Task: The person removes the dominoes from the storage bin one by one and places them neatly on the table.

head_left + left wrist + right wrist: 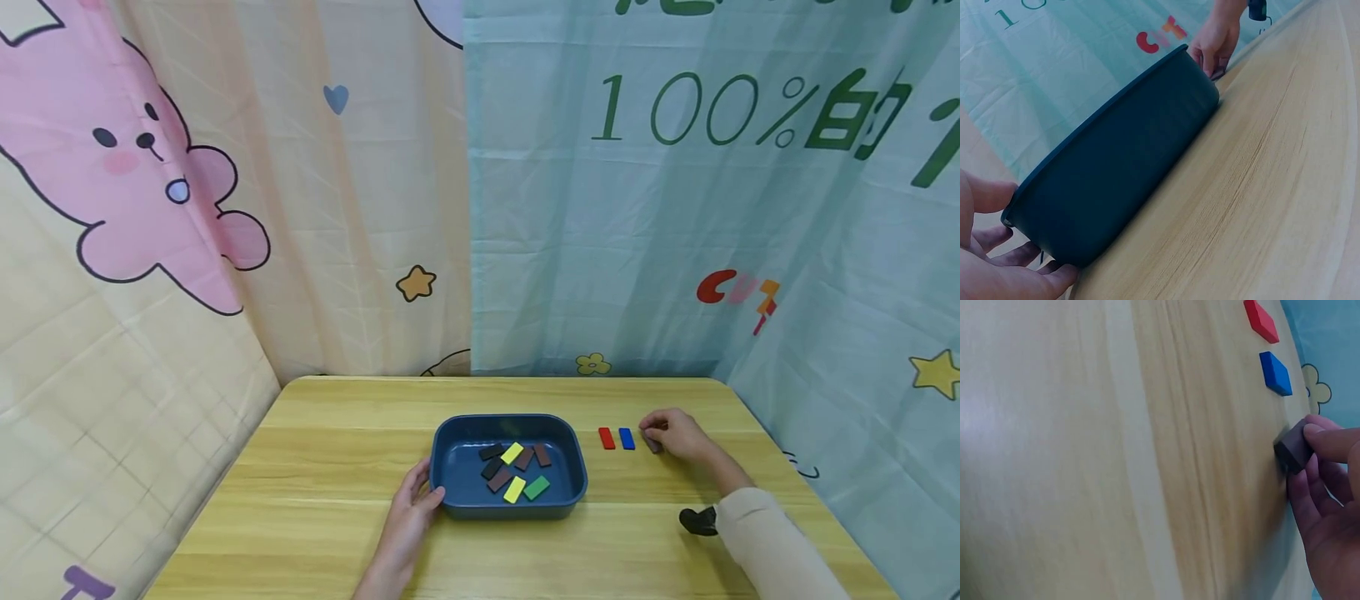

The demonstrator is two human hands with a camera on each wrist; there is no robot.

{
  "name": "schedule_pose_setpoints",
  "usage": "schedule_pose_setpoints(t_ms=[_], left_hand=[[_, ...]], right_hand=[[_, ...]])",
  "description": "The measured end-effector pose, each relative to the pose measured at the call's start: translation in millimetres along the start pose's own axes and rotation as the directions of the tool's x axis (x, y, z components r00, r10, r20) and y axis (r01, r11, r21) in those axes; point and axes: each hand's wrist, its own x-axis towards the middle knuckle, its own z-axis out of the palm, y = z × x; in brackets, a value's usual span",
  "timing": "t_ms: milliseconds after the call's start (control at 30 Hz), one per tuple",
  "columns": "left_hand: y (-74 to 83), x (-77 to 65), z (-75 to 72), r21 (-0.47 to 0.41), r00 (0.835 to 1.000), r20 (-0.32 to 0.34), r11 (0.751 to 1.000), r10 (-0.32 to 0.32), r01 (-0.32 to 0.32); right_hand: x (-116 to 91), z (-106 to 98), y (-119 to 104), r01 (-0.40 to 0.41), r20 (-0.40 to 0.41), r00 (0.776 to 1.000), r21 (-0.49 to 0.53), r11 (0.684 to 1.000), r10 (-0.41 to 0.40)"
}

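Pinched a brown block (1295, 450) between fingers of the right hand (677, 433), near a blue block (627, 439). Gripped a navy tray (510, 512) with fingers of the left hand (411, 502).

head: bright, even | left wrist: dim | right wrist: table (1035, 425) glare, shadow near fingers (1304, 503)

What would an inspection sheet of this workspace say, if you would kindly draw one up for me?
Surface: wood-grain table
Job's things: blue tray holding eight blocks; red block and blue block lie apart on the table, right of the tray
Clutter: nothing seen
Left hand: grips the tray's left edge
Right hand: pinches a brown block to the right of the blue one
Cables: nothing seen
Surroundings: printed curtains behind and at both sides
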Motion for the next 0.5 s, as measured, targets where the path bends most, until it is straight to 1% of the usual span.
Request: schedule_pose_setpoints(t_ms=[133, 333, 500], left_hand=[[-0.9, -0.7, -0.7, 0.002, 1.000, 0.001, 1.000, 0.002, -0.002], [1.0, -1.3, 0.1, 0.009, 1.000, 0.000, 1.000, -0.014, 0.014], [1.5, -0.8, 0.3, 0.007, 1.000, -0.002, 1.000, -0.020, 0.020]], right_hand=[[-0.8, 3.2, 3.4, -0.030, -0.050, 0.998, -0.029, 0.999, 0.028], [-1.3, 5.3, 7.9, -0.040, -0.110, 0.993, -0.066, 0.997, 0.033], [-2.2, 5.8, 6.0, -0.041, -0.120, 0.992, -0.082, 0.996, 0.031]])
